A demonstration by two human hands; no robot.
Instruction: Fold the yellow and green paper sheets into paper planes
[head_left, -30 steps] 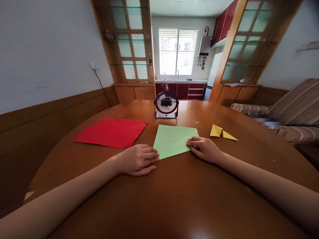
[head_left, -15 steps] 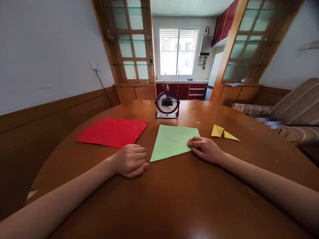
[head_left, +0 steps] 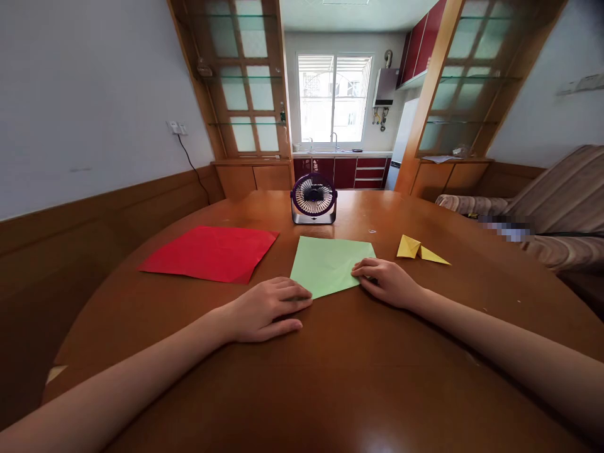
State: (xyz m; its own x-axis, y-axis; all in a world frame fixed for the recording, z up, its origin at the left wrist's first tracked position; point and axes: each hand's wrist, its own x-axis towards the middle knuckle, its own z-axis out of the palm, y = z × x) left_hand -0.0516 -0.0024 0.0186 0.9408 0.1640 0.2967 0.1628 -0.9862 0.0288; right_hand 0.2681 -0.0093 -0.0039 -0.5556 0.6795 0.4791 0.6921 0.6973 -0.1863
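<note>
A sheet of light green paper lies flat on the table in front of me. My left hand rests palm down with its fingers stretched out over the paper's near left corner, which they hide; the thumb lies apart on the wood. At the paper's right edge, my right hand has its fingers bent together on the sheet, thumb close to the edge. Left of the green sheet is a sheet of red paper, touched by neither hand. A folded yellow paper piece lies beyond my right hand.
A small purple desk fan stands at the far side of the round wooden table. A striped sofa is off to the right. Behind are glass-shelved cabinets and a kitchen window.
My left hand has opened from a loose fist and slid right onto the green paper's near left corner. My right hand keeps its place on the paper. The view has shifted slightly.
</note>
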